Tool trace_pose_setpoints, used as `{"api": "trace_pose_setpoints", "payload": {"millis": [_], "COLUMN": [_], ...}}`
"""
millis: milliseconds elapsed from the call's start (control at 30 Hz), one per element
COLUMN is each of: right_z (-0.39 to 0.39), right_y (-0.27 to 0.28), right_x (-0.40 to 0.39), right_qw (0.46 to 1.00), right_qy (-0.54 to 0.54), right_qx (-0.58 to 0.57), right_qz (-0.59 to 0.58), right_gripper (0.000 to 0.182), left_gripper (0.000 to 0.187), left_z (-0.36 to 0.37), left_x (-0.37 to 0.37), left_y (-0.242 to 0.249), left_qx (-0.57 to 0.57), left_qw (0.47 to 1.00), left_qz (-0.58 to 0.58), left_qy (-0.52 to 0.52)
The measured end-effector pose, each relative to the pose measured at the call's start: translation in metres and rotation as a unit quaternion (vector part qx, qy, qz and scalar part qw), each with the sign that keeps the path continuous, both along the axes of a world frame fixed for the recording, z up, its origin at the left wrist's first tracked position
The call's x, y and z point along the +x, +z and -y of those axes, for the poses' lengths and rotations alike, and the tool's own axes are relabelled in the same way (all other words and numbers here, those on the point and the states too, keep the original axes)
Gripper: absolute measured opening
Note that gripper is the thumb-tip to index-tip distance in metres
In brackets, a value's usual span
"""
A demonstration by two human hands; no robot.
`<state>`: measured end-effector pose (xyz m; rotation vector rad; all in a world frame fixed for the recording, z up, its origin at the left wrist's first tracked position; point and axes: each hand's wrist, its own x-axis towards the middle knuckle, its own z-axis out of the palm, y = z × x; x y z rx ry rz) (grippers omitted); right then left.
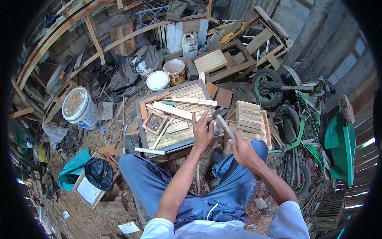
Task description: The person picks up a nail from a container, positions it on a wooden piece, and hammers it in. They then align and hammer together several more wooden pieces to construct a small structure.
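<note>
On the slatted pale-wood panel, our left hand pinched something too small to tell, while our right hand clamped the wooden-handled hammer; short, square taps seemed wisest.

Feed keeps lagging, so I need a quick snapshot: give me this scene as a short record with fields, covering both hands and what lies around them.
setting: cluttered workshop, sawdust on the ground
posture: person seated, knees apart, blue trousers
left hand: fingers pinching something too small to tell, on the slatted work board
right hand: gripping a hammer, head raised near the left fingertips
on the board: loose wooden strips, small square frame
right of the board: stack of slatted wooden pieces
behind: two paint buckets
far right: green motorbike
</note>
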<state>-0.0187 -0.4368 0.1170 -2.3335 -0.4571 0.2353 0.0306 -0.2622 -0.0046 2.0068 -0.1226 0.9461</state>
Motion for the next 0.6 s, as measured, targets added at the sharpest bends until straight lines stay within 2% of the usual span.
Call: {"api": "trace_pose_setpoints", "payload": {"millis": [233,433,533,600], "right_z": [0.004,0.004,0.001,0.005], "right_y": [-0.006,-0.004,-0.008,-0.010], "right_x": [0.001,0.005,0.002,0.007], "right_qw": [0.998,1.000,0.998,1.000], "right_qy": [0.001,0.004,-0.033,-0.022], "right_qx": [0.018,-0.016,0.035,-0.001], "right_qz": [0.053,0.009,0.040,-0.010], "right_gripper": [0.021,0.020,0.020,0.020], "left_gripper": [0.004,0.003,0.003,0.002], "left_z": [0.004,0.006,0.007,0.009], "left_x": [0.002,0.003,0.003,0.003], "left_y": [0.002,0.001,0.001,0.000], "left_qx": [-0.007,0.001,0.004,0.004], "left_qw": [1.000,1.000,1.000,0.999], "left_qz": [0.019,0.026,0.030,0.034], "left_qy": [-0.005,-0.002,-0.004,0.001]}}
